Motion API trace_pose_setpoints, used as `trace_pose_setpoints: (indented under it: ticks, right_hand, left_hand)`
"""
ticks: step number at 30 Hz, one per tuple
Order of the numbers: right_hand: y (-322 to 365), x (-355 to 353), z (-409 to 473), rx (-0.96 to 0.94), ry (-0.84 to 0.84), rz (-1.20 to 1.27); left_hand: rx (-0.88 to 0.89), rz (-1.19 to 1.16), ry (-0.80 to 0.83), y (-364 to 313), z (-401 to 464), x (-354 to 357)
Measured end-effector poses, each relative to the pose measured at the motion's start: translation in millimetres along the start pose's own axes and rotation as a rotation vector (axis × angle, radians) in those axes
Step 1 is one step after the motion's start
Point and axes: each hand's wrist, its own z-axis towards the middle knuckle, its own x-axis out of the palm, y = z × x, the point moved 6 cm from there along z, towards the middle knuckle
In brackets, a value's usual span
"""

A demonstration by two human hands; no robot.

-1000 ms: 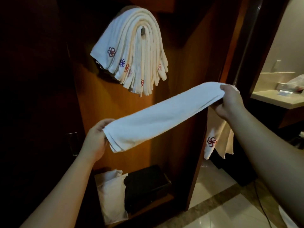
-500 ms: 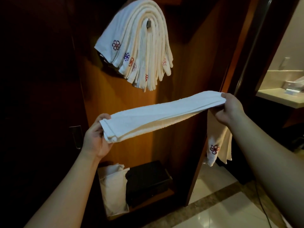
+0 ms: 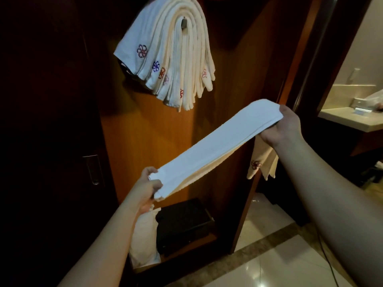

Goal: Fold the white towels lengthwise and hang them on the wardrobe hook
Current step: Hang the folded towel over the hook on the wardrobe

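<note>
White towel (image 3: 215, 148) folded long, taut btwn gripping left hand (image 3: 148, 188) & right hand (image 3: 284, 127).

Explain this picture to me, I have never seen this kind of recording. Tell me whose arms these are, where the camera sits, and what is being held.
There is no machine here. The camera is worn on a person's head and looks forward and down, so the two bare arms coming in from the bottom edge are the wearer's own.

The left hand grips one end of a folded white towel, and the right hand grips the other end, higher up. The towel is stretched between them as a long narrow strip.

Above, a thick bundle of hung towels with small embroidered flower marks drapes over a metal hook on the wooden wardrobe panel. Low down on a shelf sit a dark box and a pale cloth bag. At the far right is a washroom counter.
</note>
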Motion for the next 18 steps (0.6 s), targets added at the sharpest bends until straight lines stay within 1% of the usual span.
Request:
trace_pose_setpoints:
  ticks: [3,6,8,10,12,13,15,16,17,18]
  right_hand:
    - [-6.8,14.1,-1.6,0.011,-0.006,0.037]
    - [-14.1,28.5,-6.1,-0.001,-0.013,0.02]
    - [-16.7,38.4,-10.3,-0.025,0.004,-0.043]
    - [-17.9,49.3,-14.1,-0.056,0.032,-0.136]
    - [-18.4,62.0,-18.0,-0.098,0.073,-0.238]
    - [-18.5,68.6,-19.8,-0.122,0.09,-0.3]
    - [-21.0,82.9,-23.3,-0.172,0.137,-0.433]
    - [-23.8,91.5,-24.9,-0.193,0.168,-0.508]
    - [-27.5,100.3,-26.8,-0.209,0.197,-0.588]
    - [-31.5,109.1,-29.3,-0.219,0.223,-0.665]
  left_hand:
    - [-0.034,0.06,-0.003,24.8,7.3,18.8]
    - [-0.087,0.09,-0.035,46.8,15.4,31.4]
    - [-0.136,0.085,-0.029,56.0,19.6,39.4]
    - [-0.192,0.149,-0.035,58.3,19.7,46.4]
    - [-0.187,0.203,-0.093,48.8,13.9,52.5]
    - [-0.119,0.196,-0.145,37.4,9.6,55.9]
    - [0.112,0.104,-0.236,6.1,-6.5,67.6]
    - [0.234,0.04,-0.225,-11.9,-19.3,78.9]
    - [0.337,-0.011,-0.168,-29.5,-33.6,94.3]
    - [0.416,-0.047,-0.075,-45.8,-47.9,112.0]
